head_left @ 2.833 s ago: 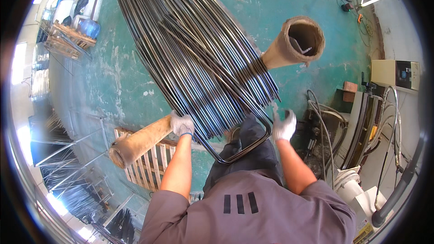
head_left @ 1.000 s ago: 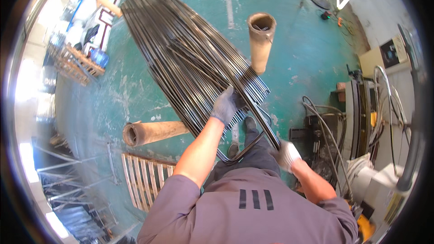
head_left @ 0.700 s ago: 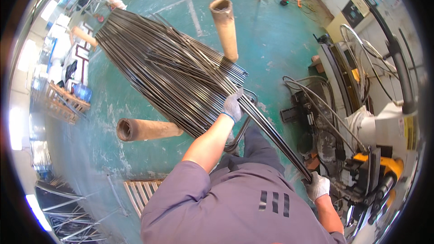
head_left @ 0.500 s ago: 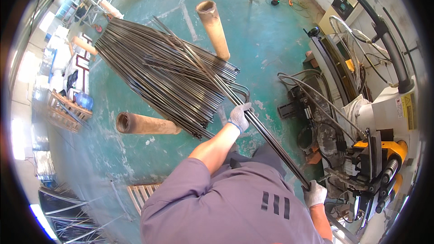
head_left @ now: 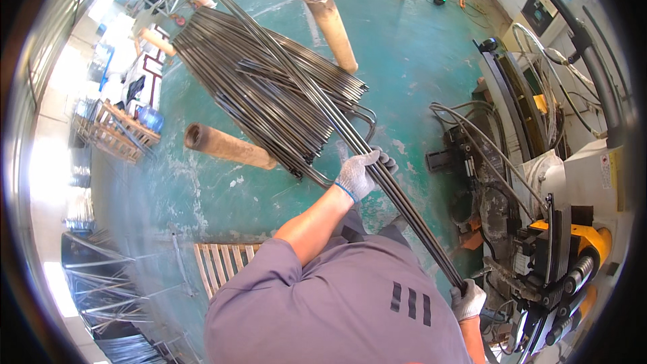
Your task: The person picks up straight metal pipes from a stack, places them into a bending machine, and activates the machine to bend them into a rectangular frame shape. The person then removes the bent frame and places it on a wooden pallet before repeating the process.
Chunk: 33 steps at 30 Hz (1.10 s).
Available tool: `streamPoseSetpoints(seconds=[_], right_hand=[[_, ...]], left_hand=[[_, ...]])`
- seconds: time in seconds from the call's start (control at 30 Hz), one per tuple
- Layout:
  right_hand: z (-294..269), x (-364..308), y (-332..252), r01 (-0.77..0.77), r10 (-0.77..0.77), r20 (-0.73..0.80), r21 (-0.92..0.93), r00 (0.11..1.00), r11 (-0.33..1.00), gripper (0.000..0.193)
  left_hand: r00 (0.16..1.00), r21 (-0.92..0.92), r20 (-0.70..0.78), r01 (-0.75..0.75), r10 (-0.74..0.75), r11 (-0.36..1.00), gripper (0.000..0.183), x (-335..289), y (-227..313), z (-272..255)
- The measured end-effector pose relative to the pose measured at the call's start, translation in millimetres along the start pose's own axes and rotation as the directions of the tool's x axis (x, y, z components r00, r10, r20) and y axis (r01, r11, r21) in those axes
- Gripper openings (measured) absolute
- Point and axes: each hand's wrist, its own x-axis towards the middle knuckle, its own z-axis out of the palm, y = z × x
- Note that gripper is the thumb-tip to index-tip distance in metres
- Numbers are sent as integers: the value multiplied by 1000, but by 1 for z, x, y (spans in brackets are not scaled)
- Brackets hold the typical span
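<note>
Person in a grey shirt (head_left: 323, 296) stands at the near end of a pile of dark metal rods, a slim bundle of rods (head_left: 404, 203) held in both hands, each in a pale knit glove. Left hand (head_left: 360, 174), blue-edged at the cuff, is clamped around the bundle partway along it, just in front of the body; dark fingertips show on the far side. Right hand (head_left: 468, 298) is wrapped around the bundle's near end, low and to the right, covering the tips. Bundle slants from there up and left, crossing over the pile of dark metal rods (head_left: 259, 104), its far end reaching past the pile's upper edge; whether it touches the pile along the way, cannot tell. Shorter loose rods (head_left: 266, 73) lie on top of the pile, left of the bundle. A bent rod (head_left: 369, 120) curves out at the pile's near end, close to the left hand. Two brown tubes flank the pile: right-side tube (head_left: 337, 34) and left-side tube (head_left: 232, 146), hollow mouths turned away from the rods. Green floor (head_left: 404, 61), scuffed pale in patches. Slatted wooden pallet (head_left: 222, 263) at lower left, partly behind the shirt. To the right, a looping hose (head_left: 502, 160) and a machine with yellow parts (head_left: 579, 243), the latter near the right hand.
</note>
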Motion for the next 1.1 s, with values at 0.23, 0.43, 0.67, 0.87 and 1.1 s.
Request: streamPoseSetpoints(seconds=[0.23, 0.43, 0.67, 0.87, 1.1], right_hand=[[4, 61, -63, 76, -66, 75, -135, 995, 988, 38], [28, 99, -122, 70, -22, 227, -209, 974, 975, 41], [57, 147, -202, -19, 18, 462, -3, 887, 1000, 45], [45, 189, -320, -254, 142, 641, 85, 754, 963, 34], [49, 202, -348, -339, 174, 681, 115, 712, 934, 23]], left_hand=[[970, -71, -214, -136, 118, 988, 9, 5, 57, -49], [956, -64, -266, -146, 124, 987, 18, 14, 109, -120], [969, 139, -161, -167, 188, 976, 28, -13, 180, -128], [929, 258, -145, -296, 340, 919, 20, -31, 180, -136], [868, 461, -236, -296, 437, 837, 16, -8, 193, -171]])
